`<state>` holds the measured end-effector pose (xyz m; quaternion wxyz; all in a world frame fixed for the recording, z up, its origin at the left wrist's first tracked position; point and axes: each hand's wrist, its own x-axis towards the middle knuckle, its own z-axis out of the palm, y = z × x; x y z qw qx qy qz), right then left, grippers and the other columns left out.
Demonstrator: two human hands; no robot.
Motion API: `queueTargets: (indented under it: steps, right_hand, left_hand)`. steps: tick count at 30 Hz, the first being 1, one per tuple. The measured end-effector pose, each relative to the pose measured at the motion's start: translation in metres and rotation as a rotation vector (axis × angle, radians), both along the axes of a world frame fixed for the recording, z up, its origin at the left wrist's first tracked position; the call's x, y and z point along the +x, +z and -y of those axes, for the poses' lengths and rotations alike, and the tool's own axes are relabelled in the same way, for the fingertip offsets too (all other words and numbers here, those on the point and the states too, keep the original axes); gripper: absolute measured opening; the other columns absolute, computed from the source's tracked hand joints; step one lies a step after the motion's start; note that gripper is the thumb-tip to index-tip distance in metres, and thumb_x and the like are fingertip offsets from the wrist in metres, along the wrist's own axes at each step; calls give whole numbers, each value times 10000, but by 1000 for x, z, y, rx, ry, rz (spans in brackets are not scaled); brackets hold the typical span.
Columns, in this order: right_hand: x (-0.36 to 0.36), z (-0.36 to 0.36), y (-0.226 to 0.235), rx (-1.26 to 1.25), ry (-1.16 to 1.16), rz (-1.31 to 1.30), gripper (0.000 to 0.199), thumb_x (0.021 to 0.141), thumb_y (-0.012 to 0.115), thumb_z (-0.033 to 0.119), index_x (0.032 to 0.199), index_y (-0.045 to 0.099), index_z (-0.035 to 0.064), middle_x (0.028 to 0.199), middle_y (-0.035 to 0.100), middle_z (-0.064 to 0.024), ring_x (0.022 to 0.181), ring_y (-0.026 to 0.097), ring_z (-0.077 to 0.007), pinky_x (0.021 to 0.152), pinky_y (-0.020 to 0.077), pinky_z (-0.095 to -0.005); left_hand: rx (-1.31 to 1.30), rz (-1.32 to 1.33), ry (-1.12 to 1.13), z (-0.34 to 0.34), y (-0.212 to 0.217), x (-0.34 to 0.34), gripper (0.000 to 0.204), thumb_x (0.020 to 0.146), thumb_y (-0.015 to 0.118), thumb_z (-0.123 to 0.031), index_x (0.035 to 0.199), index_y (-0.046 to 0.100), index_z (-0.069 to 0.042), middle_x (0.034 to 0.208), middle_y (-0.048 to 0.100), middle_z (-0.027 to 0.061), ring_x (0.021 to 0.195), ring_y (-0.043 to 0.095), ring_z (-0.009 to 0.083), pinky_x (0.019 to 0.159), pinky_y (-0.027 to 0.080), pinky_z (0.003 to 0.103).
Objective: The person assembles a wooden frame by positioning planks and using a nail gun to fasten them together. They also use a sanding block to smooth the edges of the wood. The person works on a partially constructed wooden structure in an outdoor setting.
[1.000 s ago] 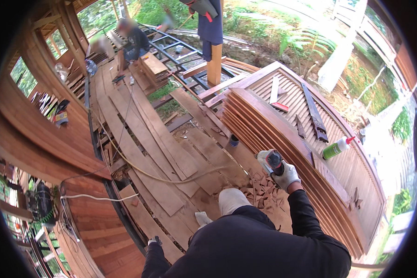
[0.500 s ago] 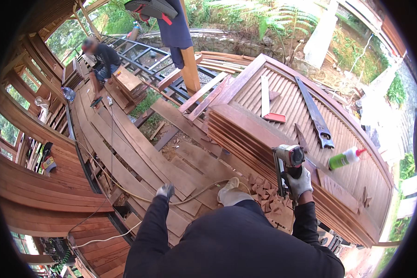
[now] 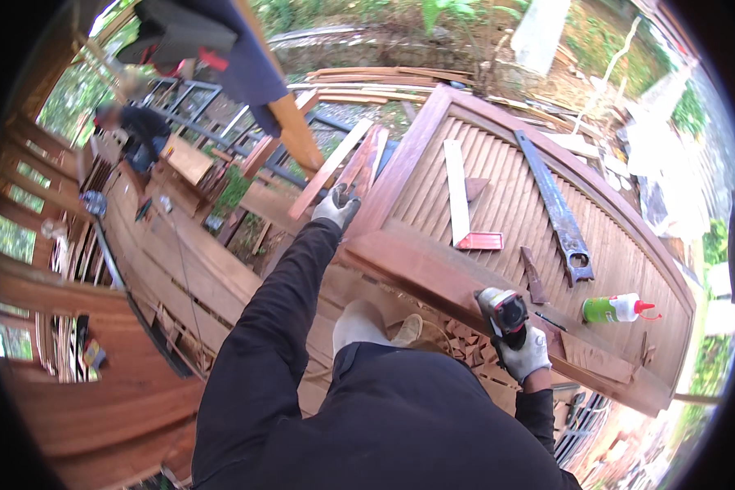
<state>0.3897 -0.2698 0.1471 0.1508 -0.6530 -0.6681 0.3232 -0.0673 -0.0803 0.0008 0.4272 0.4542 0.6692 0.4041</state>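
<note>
My right hand (image 3: 524, 353), in a pale glove, is closed round the handle of a nail gun (image 3: 505, 312), held over the near edge of a louvered wooden panel (image 3: 370, 249). My left hand (image 3: 337, 207), gloved too, reaches out to the panel's left corner, fingers partly apart, by the near end of a reddish wood strip (image 3: 363, 166). Whether it touches the strip I cannot tell. On the panel's slats lie a try square (image 3: 457, 196) with a red handle, a handsaw (image 3: 555, 208), a thin wood scrap (image 3: 533, 276) and a green-and-white glue bottle (image 3: 611, 309).
Small wood offcuts (image 3: 465, 341) lie on the ground below the panel. A wooden post (image 3: 296, 135) with dark cloth hung on it stands beyond my left hand. Another person (image 3: 143, 131) crouches at the far left by a stack of boards (image 3: 189, 159). Long planks (image 3: 212, 253) cover the ground leftward.
My left hand has moved up and forward from above the floor planks to the panel's left corner. The right hand still holds the nail gun, now further over the panel's edge. My view has shifted.
</note>
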Motion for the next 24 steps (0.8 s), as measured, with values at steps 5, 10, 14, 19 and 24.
queueTargets:
  steps: [5,10,14,19,24]
  right_hand:
    - [-20,-10,10,-38,4,163,404,792,748,253,1117,644,36,924,715,-236,894,695,-421,793,558,-481]
    - [-46,-17,17,-143,-97,321,377,801,701,254,1129,651,75,930,713,-229,897,691,-417,799,555,-500]
    - [-68,-35,40,-243,-167,377,379,782,706,258,1110,664,75,909,712,-226,894,690,-411,796,555,-493]
    - [-85,-49,44,-319,-275,394,370,775,702,256,1096,675,74,915,711,-228,898,690,-410,795,556,-485]
    - [-87,-66,41,-346,-288,387,375,775,701,262,1101,675,77,902,712,-227,890,691,-412,793,560,-483]
  left_hand:
    - [-82,-493,-220,-114,13,54,1071,785,766,-562,1578,278,-32,1449,526,267,1356,522,353,1135,403,387]
    - [-72,-763,-347,-171,17,95,1109,807,730,-584,1628,150,-116,1552,385,267,1356,509,380,1117,422,443]
    - [-58,-824,-359,-183,5,111,1131,836,682,-612,1641,39,-147,1499,430,264,1280,552,415,1088,442,468]
    - [-112,-841,-421,-177,25,113,1066,880,632,-595,1639,49,-126,1452,451,272,1217,571,436,1046,457,496]
    - [-100,-823,-439,-180,21,109,1063,883,630,-584,1638,49,-113,1440,453,279,1220,559,442,1036,458,507]
